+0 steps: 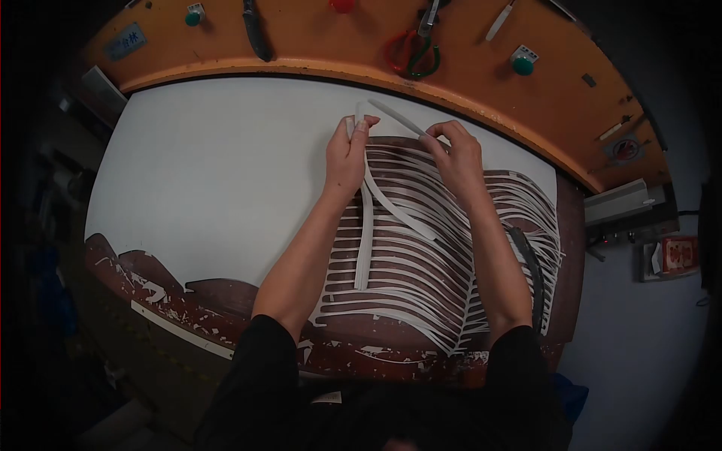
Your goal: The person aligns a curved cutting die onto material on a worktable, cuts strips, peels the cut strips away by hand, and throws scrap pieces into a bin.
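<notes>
— What is seen on the bench (pixel 226 173)?
— A white sheet is spread there, cut into strips (pixel 421 263) over brown board.
— And the hands?
— One strip's upper end is pinched by the left hand (pixel 347 154); a second strip (pixel 396 118) is gripped by the right hand (pixel 456 154). Scissors (pixel 412 54) are laid on the orange ledge beyond.
</notes>
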Motion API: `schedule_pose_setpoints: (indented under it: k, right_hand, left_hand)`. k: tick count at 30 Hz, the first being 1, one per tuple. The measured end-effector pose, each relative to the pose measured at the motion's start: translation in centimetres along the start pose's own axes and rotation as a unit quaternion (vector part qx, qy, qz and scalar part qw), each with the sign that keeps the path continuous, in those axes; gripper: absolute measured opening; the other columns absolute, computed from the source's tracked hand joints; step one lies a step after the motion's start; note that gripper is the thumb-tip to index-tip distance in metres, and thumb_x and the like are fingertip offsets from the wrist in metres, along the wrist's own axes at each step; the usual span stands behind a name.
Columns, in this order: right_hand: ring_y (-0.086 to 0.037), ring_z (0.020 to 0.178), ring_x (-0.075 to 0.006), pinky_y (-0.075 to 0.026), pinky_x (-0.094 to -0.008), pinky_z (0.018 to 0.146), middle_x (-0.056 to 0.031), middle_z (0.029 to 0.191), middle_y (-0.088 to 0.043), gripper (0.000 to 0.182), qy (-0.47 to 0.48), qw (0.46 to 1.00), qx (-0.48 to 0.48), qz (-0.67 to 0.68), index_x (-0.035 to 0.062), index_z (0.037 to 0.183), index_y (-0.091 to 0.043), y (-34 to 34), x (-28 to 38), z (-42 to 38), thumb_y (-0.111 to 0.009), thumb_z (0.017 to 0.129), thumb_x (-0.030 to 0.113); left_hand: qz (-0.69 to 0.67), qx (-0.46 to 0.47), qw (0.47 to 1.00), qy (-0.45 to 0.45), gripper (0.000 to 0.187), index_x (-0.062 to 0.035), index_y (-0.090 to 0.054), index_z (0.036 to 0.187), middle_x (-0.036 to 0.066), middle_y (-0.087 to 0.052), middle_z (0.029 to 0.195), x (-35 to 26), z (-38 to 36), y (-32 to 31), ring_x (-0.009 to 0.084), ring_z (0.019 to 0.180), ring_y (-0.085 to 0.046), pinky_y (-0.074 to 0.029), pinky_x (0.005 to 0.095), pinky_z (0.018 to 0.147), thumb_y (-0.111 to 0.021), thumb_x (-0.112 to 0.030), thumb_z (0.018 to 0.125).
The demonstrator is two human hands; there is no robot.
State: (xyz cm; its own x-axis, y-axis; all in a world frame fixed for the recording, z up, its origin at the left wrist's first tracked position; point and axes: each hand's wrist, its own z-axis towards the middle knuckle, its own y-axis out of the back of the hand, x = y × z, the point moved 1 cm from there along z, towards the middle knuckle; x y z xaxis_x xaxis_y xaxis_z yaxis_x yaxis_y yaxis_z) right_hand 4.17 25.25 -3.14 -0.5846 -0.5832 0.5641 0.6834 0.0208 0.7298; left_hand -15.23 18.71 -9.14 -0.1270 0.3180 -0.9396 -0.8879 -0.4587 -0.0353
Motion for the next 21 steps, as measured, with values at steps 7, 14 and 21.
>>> schedule_pose_setpoints:
  k: [7, 14, 21]
  right_hand:
    - [-0.06, 0.082, -0.0071, -0.049, -0.0236, 0.072, -0.0013, 0.092, -0.069, 0.022, -0.185, 0.895, 0.08, 0.398, -0.0004, 0.106, -0.067, 4.9, 9.5, -7.5, -0.071, 0.099, 0.02]
    - [-0.065, 0.09, -0.0215, -0.052, -0.0329, 0.073, -0.0117, 0.105, -0.064, 0.029, -0.086, 0.966, -0.047, 0.24, -0.0024, 0.112, -0.067, 4.6, 14.8, -18.1, -0.07, 0.095, 0.02]
    - [-0.067, 0.081, -0.0206, -0.053, -0.0336, 0.074, -0.0144, 0.097, -0.068, 0.046, -0.134, 0.956, 0.074, 0.251, -0.0012, 0.127, -0.061, 6.3, 16.0, -28.3, -0.073, 0.092, 0.024]
  left_hand:
    - [-0.435, -0.014, 0.897, 0.07, 0.03, -0.0018, -0.052, 0.118, 0.023, -0.059, 0.124, -10.4, -4.1, -0.4, 0.0368, 0.113, -0.063, -0.057, 0.0482, 0.092, -0.04, -0.029, 0.112]
    - [-0.562, 0.059, 0.821, 0.089, 0.039, -0.0063, -0.051, 0.118, 0.004, -0.055, 0.075, -16.0, -12.8, 0.0, 0.0118, 0.057, -0.045, -0.04, 0.0285, 0.055, -0.036, -0.042, 0.113]
    - [-0.66, 0.096, 0.728, 0.162, 0.051, -0.0083, -0.059, 0.117, 0.001, -0.051, 0.068, -15.4, -18.6, -0.1, 0.0103, 0.052, -0.037, -0.031, 0.027, 0.051, -0.036, -0.053, 0.11]
